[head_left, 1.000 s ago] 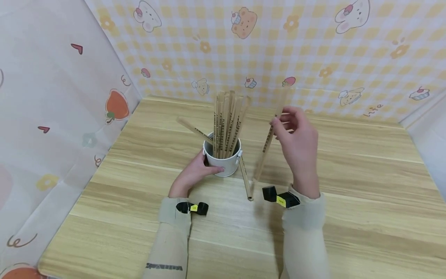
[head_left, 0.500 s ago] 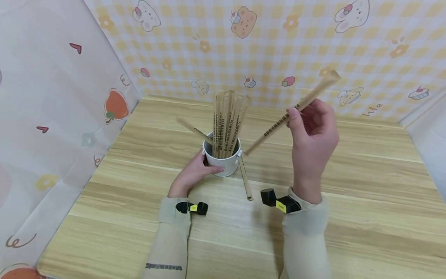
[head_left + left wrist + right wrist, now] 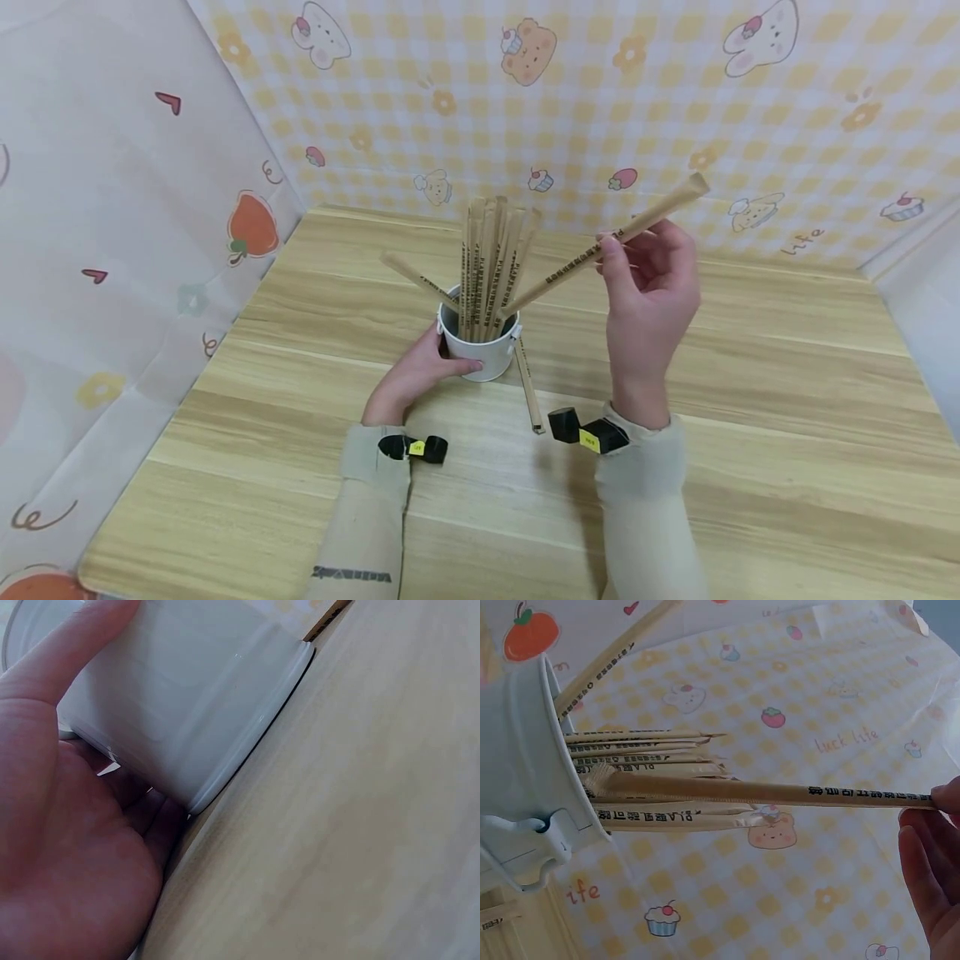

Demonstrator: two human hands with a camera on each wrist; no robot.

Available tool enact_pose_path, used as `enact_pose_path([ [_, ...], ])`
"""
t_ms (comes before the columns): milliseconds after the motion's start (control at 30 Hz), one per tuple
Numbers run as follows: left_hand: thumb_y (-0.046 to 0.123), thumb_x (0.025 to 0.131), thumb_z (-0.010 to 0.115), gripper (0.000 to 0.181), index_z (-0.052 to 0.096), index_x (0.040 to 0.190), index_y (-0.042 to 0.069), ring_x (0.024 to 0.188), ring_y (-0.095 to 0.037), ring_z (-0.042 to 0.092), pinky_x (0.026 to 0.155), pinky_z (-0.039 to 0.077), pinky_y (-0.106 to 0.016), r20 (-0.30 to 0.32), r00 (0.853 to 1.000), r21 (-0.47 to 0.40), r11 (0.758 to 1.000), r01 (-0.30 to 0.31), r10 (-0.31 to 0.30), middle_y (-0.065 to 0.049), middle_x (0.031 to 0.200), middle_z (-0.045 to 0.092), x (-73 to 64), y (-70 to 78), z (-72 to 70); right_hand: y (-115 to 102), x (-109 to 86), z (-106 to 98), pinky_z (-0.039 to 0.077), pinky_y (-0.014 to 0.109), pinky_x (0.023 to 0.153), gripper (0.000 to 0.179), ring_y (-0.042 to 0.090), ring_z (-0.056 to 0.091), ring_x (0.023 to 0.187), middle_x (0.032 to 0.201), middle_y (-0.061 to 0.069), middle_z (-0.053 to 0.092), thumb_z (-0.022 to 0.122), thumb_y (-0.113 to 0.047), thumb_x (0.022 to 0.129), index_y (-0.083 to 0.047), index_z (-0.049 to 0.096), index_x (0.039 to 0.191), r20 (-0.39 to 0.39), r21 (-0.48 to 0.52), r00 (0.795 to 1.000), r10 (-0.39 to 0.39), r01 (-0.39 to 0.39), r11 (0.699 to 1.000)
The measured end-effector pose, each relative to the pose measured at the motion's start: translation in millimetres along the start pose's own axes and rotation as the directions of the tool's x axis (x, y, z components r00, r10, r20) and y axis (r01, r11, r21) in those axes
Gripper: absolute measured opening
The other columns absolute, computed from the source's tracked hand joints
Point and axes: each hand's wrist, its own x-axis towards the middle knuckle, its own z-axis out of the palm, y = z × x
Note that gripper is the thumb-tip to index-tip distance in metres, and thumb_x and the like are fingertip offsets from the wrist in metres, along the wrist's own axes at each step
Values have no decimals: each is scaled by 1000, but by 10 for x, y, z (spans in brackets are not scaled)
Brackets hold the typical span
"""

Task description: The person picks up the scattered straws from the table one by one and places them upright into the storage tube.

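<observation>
A small white metal bucket (image 3: 486, 360) stands on the table, with several paper-wrapped straws (image 3: 480, 267) upright in it and one wrapped straw (image 3: 416, 277) leaning out to the left. My left hand (image 3: 420, 371) curls round the bucket's near left side, its thumb across the front; the left wrist view shows the fingers behind the wall (image 3: 187, 712). My right hand (image 3: 648, 283) pinches another wrapped straw (image 3: 592, 252) between thumb and fingers. This straw slants down to the left, its lower end at the bucket's right rim, overlapping the others in the right wrist view.
One more wrapped straw (image 3: 529, 387) lies on the wooden table (image 3: 787, 400) just right of the bucket, partly hidden by it. A patterned cloth backdrop (image 3: 637, 100) rises behind the table, and a white one (image 3: 112, 208) at the left.
My right hand first lifted the straw up and to the right, tilting it over, then came back left, bringing its lower end to the bucket's rim. My left hand has stayed on the bucket.
</observation>
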Motion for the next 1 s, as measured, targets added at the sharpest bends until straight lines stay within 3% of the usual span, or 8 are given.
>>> enact_pose_path([
  [200,19,66,79,92,23,137,37,117,-17,41,99,31,-36,-17,1000,8,1000,-7,7,4,131,41,63,-162,-16,176,-48,57,50,26,67,28,19,58,77,90,9,60,66,-12,81,-3,57,106,104,-148,993,50,-35,988],
  [333,20,66,79,92,23,137,36,117,-18,41,98,32,-37,-17,1000,13,1000,-22,22,3,131,41,70,-196,-17,403,-87,91,50,27,69,28,13,59,81,90,2,61,64,-19,83,-4,58,105,198,-259,980,39,14,966],
  [500,20,66,78,91,24,138,35,118,-18,41,99,31,-37,-16,1000,14,1000,-5,5,3,131,41,39,-127,-13,579,-141,136,50,25,64,27,7,57,77,88,-2,61,61,-24,84,-8,58,105,255,-368,965,61,39,929],
  [767,17,69,76,89,23,140,26,119,-17,39,100,29,-36,-4,1000,28,1000,10,-10,2,133,40,-41,86,11,679,-177,179,48,25,60,26,8,56,74,88,2,63,61,-20,84,-7,57,107,275,-463,956,99,41,885],
  [1000,15,69,76,90,23,140,26,119,-17,39,100,28,-36,-1,1000,22,1000,-5,5,2,133,40,-27,74,5,783,-200,207,48,22,61,28,9,56,73,89,5,64,62,-19,83,-6,57,108,302,-531,940,156,30,847],
])
